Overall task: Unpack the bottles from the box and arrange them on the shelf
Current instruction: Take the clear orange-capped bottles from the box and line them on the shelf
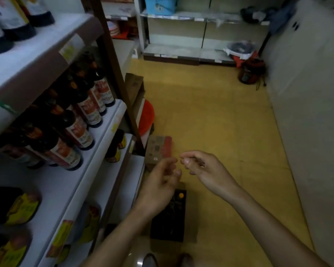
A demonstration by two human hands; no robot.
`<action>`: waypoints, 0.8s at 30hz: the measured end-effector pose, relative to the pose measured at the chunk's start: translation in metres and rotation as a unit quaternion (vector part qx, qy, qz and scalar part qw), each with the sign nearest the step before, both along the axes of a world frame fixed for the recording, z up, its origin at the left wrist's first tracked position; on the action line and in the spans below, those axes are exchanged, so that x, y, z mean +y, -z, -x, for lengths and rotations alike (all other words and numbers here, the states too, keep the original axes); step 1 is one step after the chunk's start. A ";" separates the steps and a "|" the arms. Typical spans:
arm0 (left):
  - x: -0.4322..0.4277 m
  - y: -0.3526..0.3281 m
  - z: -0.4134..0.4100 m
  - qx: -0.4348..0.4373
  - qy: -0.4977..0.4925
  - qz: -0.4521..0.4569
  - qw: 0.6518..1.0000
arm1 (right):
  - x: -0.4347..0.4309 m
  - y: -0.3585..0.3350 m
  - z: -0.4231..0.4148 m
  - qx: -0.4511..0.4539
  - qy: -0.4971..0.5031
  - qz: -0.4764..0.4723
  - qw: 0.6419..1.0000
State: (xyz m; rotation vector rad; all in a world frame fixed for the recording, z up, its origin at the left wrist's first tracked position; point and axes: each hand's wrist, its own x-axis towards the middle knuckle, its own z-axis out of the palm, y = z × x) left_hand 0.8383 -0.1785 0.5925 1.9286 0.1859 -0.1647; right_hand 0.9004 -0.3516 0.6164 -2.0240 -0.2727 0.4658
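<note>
Left hand (160,182) and right hand (206,168) loosely curled, holding nothing | open box (170,228) on floor beside shelf (108,122) foot, yellow-capped bottle (181,195) at its far end | likely best: grasp bottle's neck, lift straight up

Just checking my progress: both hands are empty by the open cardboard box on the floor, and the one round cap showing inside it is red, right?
Not red: the head view shows the round cap inside the open cardboard box is yellow. The left hand and right hand are empty, as you said.
</note>
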 end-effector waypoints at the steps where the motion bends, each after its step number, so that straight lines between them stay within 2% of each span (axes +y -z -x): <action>1: 0.003 0.013 -0.002 0.014 0.003 0.003 1.000 | 0.001 0.011 0.001 0.011 0.012 0.003 1.000; 11: 0.016 0.153 -0.015 0.099 0.021 0.016 0.995 | 0.003 0.156 0.008 0.066 0.069 0.045 0.994; 24: 0.009 0.486 -0.045 0.165 0.053 -0.005 0.985 | -0.004 0.467 -0.029 0.094 0.087 0.068 0.989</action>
